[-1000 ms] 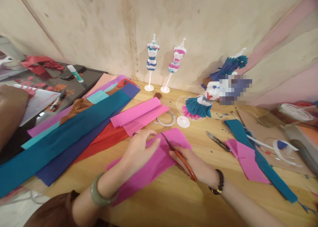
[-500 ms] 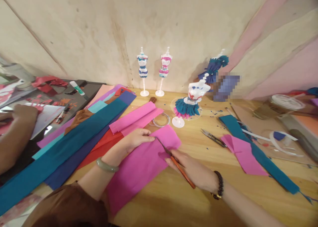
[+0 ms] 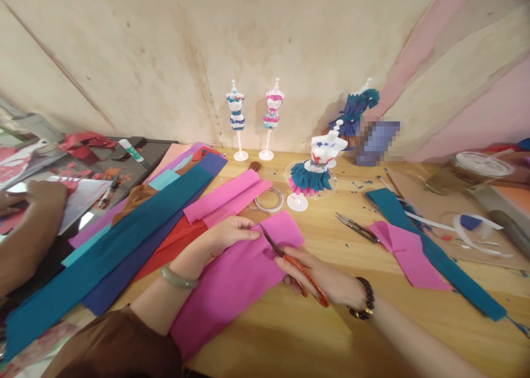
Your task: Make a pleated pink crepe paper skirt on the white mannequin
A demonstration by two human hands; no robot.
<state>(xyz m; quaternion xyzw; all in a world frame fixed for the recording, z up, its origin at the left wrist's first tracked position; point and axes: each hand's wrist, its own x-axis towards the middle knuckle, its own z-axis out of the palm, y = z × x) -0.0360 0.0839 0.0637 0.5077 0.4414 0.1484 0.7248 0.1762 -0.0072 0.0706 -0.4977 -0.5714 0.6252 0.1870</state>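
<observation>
A magenta sheet of crepe paper (image 3: 232, 281) lies on the wooden table (image 3: 331, 334) in front of me. My left hand (image 3: 226, 235) rests on its upper edge with the fingers pinching the paper beside the blades. My right hand (image 3: 321, 276) is closed round the orange handles of a pair of scissors (image 3: 290, 259). The scissor blades point up and left into the sheet, and their tip reaches the fingers of my left hand.
Long strips of teal, navy, red and pink paper (image 3: 124, 229) lie to the left. Small dressed mannequins (image 3: 236, 116) stand by the wall, one (image 3: 317, 168) nearer. Small snips (image 3: 356, 228), tape ring (image 3: 269, 200), pink and teal pieces (image 3: 414, 254) lie right. Another person's arm (image 3: 28, 223) works at left.
The view has shifted and steadied. My left hand has slid to the sheet's upper edge and closed on it, and the scissors have advanced along the paper toward it.
</observation>
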